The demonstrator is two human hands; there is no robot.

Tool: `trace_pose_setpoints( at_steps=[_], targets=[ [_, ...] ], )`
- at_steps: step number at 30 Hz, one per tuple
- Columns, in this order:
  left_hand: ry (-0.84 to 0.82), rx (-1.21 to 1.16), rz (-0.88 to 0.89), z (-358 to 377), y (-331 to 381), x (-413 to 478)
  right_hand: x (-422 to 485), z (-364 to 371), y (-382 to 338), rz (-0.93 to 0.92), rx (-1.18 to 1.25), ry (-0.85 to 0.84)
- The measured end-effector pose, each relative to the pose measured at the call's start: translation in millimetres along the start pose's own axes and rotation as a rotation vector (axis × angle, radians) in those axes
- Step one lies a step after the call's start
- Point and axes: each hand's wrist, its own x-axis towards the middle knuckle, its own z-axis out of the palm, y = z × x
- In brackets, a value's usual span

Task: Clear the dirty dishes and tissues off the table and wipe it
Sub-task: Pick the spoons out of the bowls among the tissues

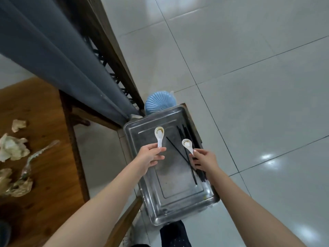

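Observation:
A steel tray stands on a low stool in front of me, with several black chopsticks lying along its right side. My left hand pinches the handle of a dirty white soup spoon above the tray's far half. My right hand holds a second, smaller white spoon by its handle, over the chopsticks. On the wooden table at the left lie several crumpled, stained tissues and a clear wrapper.
A grey curtain hangs beside a dark wooden frame. A ribbed blue round object stands just beyond the tray. Pale floor tiles spread to the right. My dark patterned trouser leg shows below the tray.

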Motion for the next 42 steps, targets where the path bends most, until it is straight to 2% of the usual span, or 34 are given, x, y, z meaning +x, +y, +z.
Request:
trace_pose_setpoints(
  at_steps=[9, 12, 20, 27, 31, 36, 42],
  targets=[
    [-0.007, -0.014, -0.050, 12.5, -8.1, 62.1, 84.9, 11.4, 7.6, 0.015, 0.051, 0.056],
    [-0.015, -0.005, -0.040, 14.1, -10.9, 74.0, 96.0, 10.1, 18.6, 0.032, 0.000, 0.061],
    [-0.039, 0.034, -0.065, 40.8, -15.9, 80.7, 68.2, -28.8, 56.1, 0.146, -0.008, 0.089],
    [-0.055, 0.028, -0.118, 82.3, -26.4, 87.2, 54.3, -74.7, 64.5, 0.142, 0.003, 0.125],
    [-0.150, 0.036, -0.131, 100.4, -26.8, 83.6, 45.0, -95.2, 69.0, 0.124, 0.006, 0.154],
    [-0.149, 0.126, -0.149, 97.5, -33.8, 59.5, 23.1, -102.8, 72.0, 0.116, 0.010, 0.167],
    [-0.112, 0.127, -0.097, 73.7, -31.5, 16.9, -20.3, -87.9, 56.4, 0.075, 0.041, 0.148]
  ],
)
